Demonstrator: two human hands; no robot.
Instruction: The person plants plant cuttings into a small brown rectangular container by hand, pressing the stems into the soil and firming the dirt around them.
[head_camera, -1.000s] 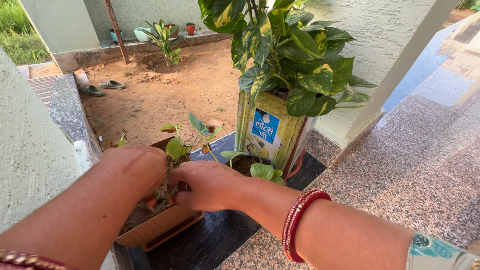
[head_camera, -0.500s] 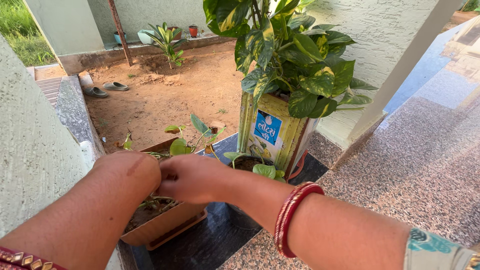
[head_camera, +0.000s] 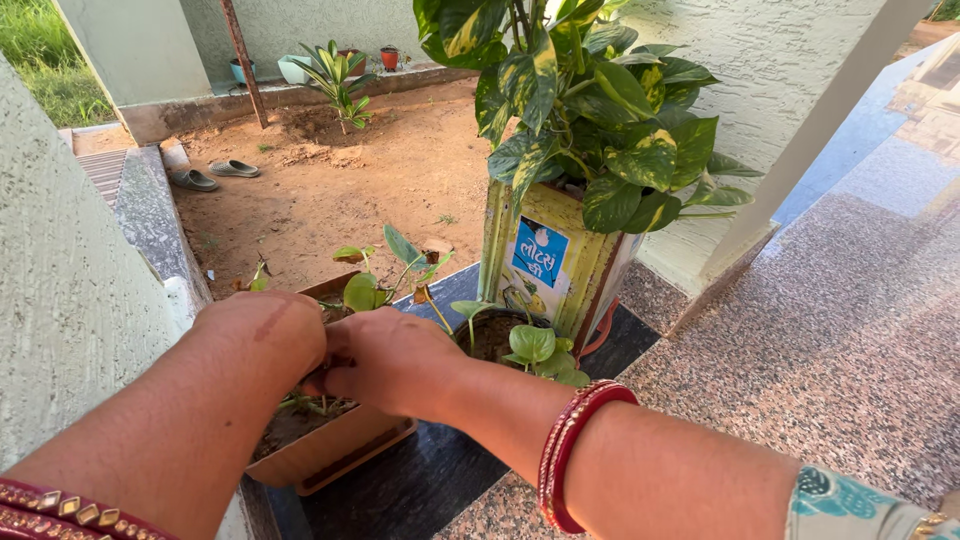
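Fingers of both hands are curled down into the brown plastic planter (head_camera: 330, 452), and their tips are hidden behind the knuckles, so I cannot tell if they pinch a stem or just press the soil. The left hand (head_camera: 262, 335) and the right hand (head_camera: 385, 360) touch each other over the middle of the planter. The small green plant (head_camera: 372, 285) sits in the same planter, just past the fingers and a bit to their right. The planter's long side runs from near-left to far-right. Both hands are about the same way from the plant.

Biggest thing near the fingers is the leafy money plant (head_camera: 590, 110), up high, past them and to the right. Under it is the yellow tin can (head_camera: 545, 262) that holds it. Left of the fingers is a rough grey wall (head_camera: 70, 300), very near, so there is little room on that side. Right of the fingers is speckled stone floor (head_camera: 820, 340) with lots of open room. Far past the fingers is bare brown dirt (head_camera: 340, 190). A small dark pot (head_camera: 497, 335) with round leaves sits just right of the right hand, touching the can. Red bangles (head_camera: 565, 455) ring the right wrist. Two sandals (head_camera: 212, 174) lie far away on the dirt.
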